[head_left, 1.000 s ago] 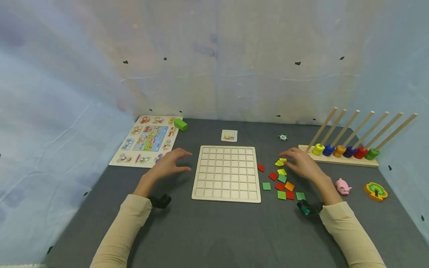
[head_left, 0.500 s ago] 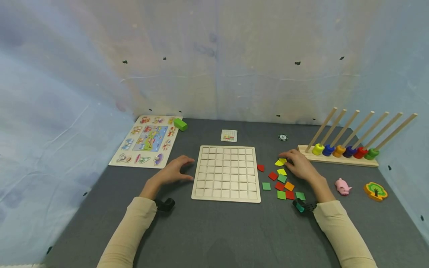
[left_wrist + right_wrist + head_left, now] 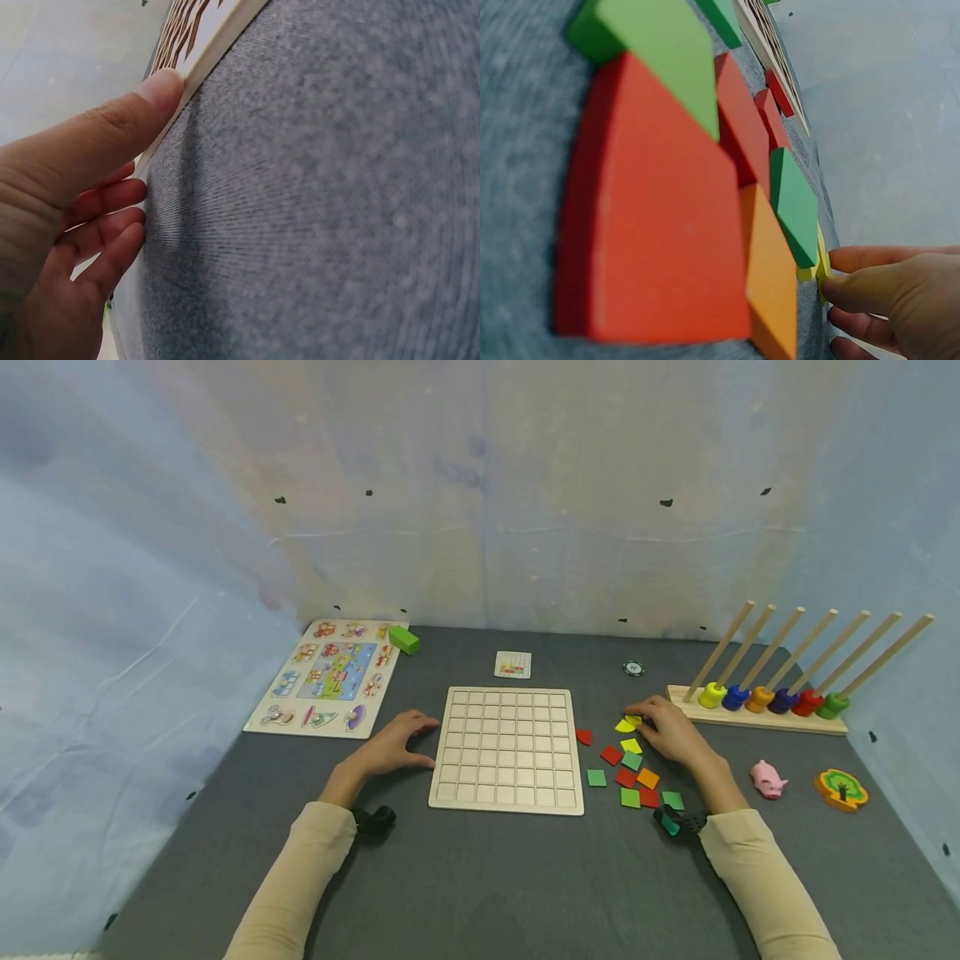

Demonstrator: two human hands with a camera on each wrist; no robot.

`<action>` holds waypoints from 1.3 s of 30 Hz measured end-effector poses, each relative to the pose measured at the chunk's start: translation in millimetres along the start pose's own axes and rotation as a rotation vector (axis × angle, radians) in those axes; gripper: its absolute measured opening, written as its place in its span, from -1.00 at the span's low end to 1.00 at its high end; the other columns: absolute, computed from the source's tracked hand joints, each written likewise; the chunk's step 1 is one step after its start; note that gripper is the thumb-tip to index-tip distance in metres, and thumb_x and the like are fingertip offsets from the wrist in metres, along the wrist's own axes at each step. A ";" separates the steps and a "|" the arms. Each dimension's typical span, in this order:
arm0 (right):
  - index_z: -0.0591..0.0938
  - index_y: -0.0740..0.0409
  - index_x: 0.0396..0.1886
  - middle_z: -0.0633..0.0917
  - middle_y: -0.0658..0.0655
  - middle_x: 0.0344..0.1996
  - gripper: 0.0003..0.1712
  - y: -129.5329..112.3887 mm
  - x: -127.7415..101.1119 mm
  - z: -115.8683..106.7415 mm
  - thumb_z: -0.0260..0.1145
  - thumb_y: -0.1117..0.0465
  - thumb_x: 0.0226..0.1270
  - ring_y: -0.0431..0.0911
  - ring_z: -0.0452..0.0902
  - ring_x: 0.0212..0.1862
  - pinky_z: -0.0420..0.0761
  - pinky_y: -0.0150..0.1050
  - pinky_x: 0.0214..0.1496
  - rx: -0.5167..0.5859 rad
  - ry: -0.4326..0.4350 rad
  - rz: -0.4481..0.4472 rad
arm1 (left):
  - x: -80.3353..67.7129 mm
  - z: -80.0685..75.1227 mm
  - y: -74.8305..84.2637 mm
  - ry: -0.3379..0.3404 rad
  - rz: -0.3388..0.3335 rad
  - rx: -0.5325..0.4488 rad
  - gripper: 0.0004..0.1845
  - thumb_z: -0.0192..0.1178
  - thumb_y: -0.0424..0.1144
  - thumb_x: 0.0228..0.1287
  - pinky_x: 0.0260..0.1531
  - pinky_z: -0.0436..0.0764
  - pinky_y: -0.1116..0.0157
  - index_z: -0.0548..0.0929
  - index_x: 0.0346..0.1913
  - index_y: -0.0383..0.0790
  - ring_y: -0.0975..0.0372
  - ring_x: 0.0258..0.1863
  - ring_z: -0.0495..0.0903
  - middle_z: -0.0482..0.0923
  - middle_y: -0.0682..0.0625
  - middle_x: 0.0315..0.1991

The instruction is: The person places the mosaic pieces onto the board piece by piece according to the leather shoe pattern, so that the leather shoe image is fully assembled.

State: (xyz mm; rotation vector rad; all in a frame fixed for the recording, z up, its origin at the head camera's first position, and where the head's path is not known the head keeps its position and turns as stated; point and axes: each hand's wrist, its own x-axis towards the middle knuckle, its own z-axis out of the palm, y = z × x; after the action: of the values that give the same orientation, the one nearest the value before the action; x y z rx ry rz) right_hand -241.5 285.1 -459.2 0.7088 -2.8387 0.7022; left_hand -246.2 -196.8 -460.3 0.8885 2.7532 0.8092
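Three stations, left to right. The left hand [image 3: 386, 747]: fingers relaxed and parted, thumb tip at the left edge of the board [image 3: 506, 747]. Next, the yellow tile [image 3: 634, 720]: right of the board, beyond most other tiles [image 3: 626, 777]; its long axis I cannot tell. Last, the right hand [image 3: 672, 735], the nearer one, palm to the tile's right; I judge thumb and forefinger to be pinching it.
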 end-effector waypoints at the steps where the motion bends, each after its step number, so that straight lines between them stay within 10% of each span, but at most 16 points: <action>1: 0.60 0.39 -0.02 0.57 0.32 -0.21 -0.66 -0.3 0.1 -0.1 0.21 0.53 0.17 0.10 0.46 -0.22 0.46 0.01 -0.20 -0.003 -0.001 -0.002 | 0.0 0.4 -0.5 0.000 0.001 0.001 -0.23 0.42 -0.01 -0.01 0.15 0.31 0.02 0.42 0.24 -0.30 0.02 0.13 0.35 0.37 -0.17 0.12; 20: 0.60 0.30 -0.26 0.53 0.13 -0.47 -0.88 -3.9 12.6 -8.9 0.30 0.35 0.21 -0.08 0.37 -0.44 0.37 -0.22 -0.41 0.043 0.019 0.119 | -2.7 3.9 -1.4 -0.016 0.014 -0.062 -0.28 0.40 -0.08 0.03 0.10 0.40 0.08 0.42 0.25 -0.26 0.06 0.09 0.40 0.35 -0.14 0.11; 39: 0.68 0.18 -0.16 0.67 0.07 -0.35 -0.80 -92.8 64.0 41.9 0.32 0.22 0.24 -0.14 0.56 -0.35 0.54 -0.25 -0.30 0.360 0.007 -0.029 | -0.2 5.9 -2.4 -0.022 0.023 -0.050 -0.27 0.38 -0.04 0.05 0.13 0.32 0.03 0.41 0.27 -0.24 0.07 0.11 0.34 0.33 -0.13 0.13</action>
State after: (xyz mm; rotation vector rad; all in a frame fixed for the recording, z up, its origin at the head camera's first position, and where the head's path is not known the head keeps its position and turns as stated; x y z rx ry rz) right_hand -254.6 166.6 -443.4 0.7897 -2.7158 1.2249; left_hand -245.6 -195.9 -466.6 0.9161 2.6959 0.8630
